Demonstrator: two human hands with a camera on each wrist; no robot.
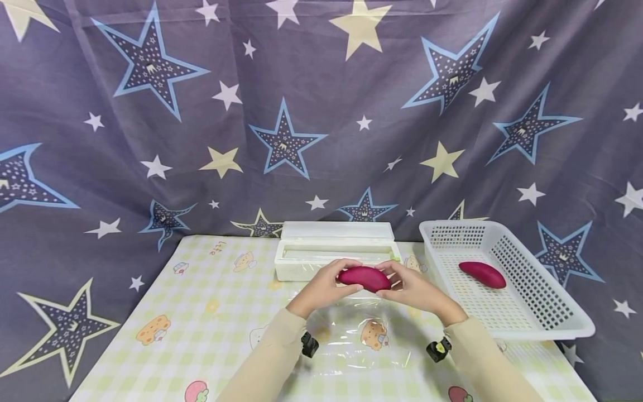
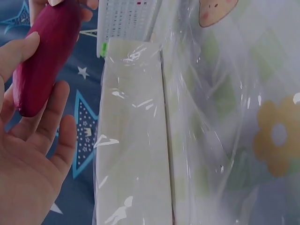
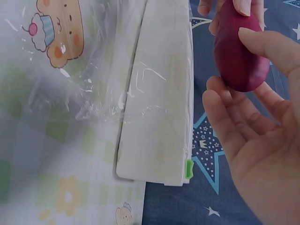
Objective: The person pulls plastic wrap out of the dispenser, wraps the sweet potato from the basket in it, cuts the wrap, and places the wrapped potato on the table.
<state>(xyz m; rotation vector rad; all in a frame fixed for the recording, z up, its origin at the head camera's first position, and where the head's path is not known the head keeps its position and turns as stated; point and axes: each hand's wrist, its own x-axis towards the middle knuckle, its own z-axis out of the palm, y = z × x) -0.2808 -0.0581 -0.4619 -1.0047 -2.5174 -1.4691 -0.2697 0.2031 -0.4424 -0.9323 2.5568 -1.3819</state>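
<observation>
Between my two hands I hold a smooth purple-red sweet potato (image 1: 365,278) up in front of a white cling wrap dispenser box (image 1: 301,272). My left hand (image 1: 329,287) grips its left end, thumb on the near side, as the left wrist view also shows. The other end is pinched by the thumb and fingers of my right hand (image 1: 409,287). Below the hands, a clear sheet of cling wrap (image 1: 346,335) runs from the box and lies wrinkled over the tablecloth. The dispenser's lid (image 1: 337,230) is raised, and a green slider (image 3: 189,169) sits at its end.
To the right stands a white perforated plastic basket (image 1: 507,329) with a second sweet potato (image 1: 483,274) inside. A checked tablecloth (image 1: 201,318) with cartoon prints covers the table. Behind hangs a dark curtain (image 1: 321,72) with stars.
</observation>
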